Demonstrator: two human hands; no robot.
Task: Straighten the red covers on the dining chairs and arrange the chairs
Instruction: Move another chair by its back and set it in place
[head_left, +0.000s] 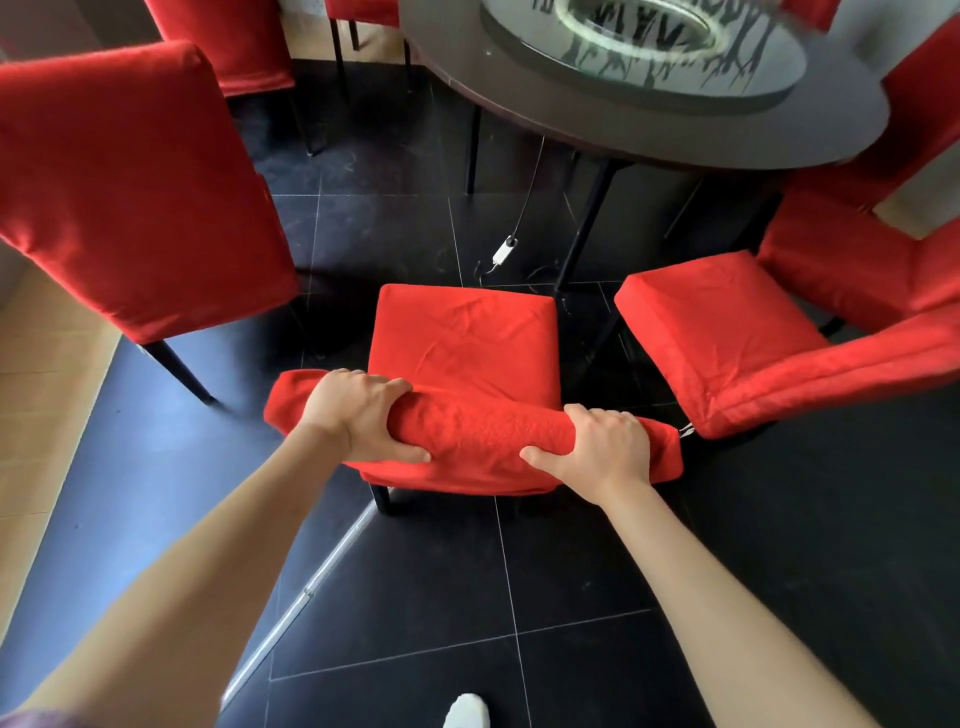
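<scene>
Gripping the top of a chair back, the left hand (358, 415) curls its fingers over the far side with the thumb along the near face, and the right hand (602, 449) clamps the same rail toward its right end in the same way. Both hold the wrinkled red cover (483, 431) of the middle chair (465, 348), which stands in the centre of the frame with its seat pointing toward the round dark table (649, 140) at upper right. Between the seat's front edge and the table's rim lies an open strip of black tiled floor (415, 597), crossed by a thin cable with a small white box (505, 250). The near floor at the bottom of the frame is open too, apart from a white shoe tip (467, 712).

At the left, a second covered chair (130, 176) stands with its back turned to the camera, a gap of floor between it and the middle chair. At the right, a third chair (769, 338) sits close beside the middle one, its near corner just beside the right hand. Parts of more red chairs show at the top edge and far right; five can be counted at least.
</scene>
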